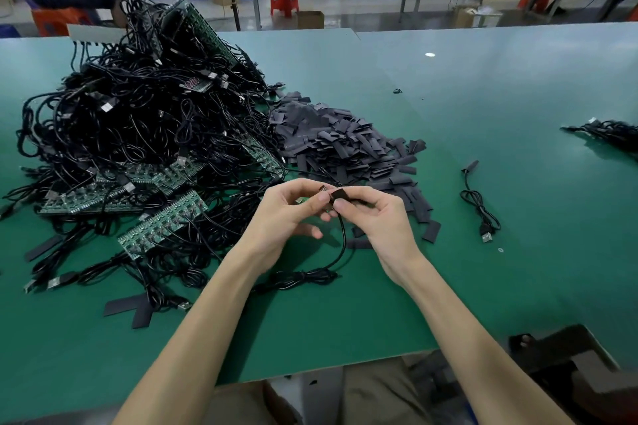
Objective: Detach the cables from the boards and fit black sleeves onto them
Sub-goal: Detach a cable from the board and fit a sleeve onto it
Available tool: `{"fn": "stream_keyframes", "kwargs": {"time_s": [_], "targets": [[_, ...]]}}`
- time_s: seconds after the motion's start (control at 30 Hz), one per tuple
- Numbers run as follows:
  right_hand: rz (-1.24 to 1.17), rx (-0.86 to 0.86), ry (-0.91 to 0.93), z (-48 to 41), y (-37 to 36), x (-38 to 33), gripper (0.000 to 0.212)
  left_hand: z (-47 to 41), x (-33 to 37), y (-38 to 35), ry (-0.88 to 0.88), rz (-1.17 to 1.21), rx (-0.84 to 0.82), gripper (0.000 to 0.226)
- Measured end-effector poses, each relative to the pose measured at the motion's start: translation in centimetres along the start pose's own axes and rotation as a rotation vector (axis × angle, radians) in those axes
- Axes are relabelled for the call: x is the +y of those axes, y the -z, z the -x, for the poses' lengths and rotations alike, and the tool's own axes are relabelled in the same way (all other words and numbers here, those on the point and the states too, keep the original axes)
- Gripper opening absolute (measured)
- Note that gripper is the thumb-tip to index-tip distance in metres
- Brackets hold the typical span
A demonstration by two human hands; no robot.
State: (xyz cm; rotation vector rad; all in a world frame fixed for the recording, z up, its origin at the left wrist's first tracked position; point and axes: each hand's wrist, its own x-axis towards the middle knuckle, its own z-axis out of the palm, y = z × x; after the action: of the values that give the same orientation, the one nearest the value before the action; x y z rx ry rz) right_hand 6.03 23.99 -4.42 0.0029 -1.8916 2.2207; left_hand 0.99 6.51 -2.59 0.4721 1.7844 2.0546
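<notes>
My left hand [293,210] pinches the small board end of a black cable [341,241] above the green table. Facing it, my right hand [373,214] pinches a black sleeve [340,196] at that cable end. The cable hangs down between my hands and coils on the table near my left forearm. To the left is a big heap of black cables still attached to green boards [138,121]. A pile of loose black sleeves [345,145] lies just beyond my hands.
One sleeved cable [478,200] lies to the right of my hands, and a bundle of cables [607,131] sits at the far right. Loose sleeves [131,310] lie near the table's front edge. A person sits at the back left.
</notes>
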Motion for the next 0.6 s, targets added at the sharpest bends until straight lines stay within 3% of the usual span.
{"fn": "stream_keyframes", "kwargs": {"time_s": [0.13, 0.3, 0.6], "targets": [[-0.023, -0.012, 0.021, 0.05, -0.30, -0.08, 0.017, 0.04, -0.18, 0.15, -0.059, -0.011, 0.046, 0.018], [-0.011, 0.140, 0.039, -0.08, 0.11, -0.11, 0.015, -0.02, -0.28, 0.13, -0.087, 0.016, 0.087, 0.018], [-0.111, 0.090, -0.090, 0.07, 0.04, -0.25, 0.012, -0.28, -0.89, -0.01, 0.013, -0.014, -0.058, 0.018]]}}
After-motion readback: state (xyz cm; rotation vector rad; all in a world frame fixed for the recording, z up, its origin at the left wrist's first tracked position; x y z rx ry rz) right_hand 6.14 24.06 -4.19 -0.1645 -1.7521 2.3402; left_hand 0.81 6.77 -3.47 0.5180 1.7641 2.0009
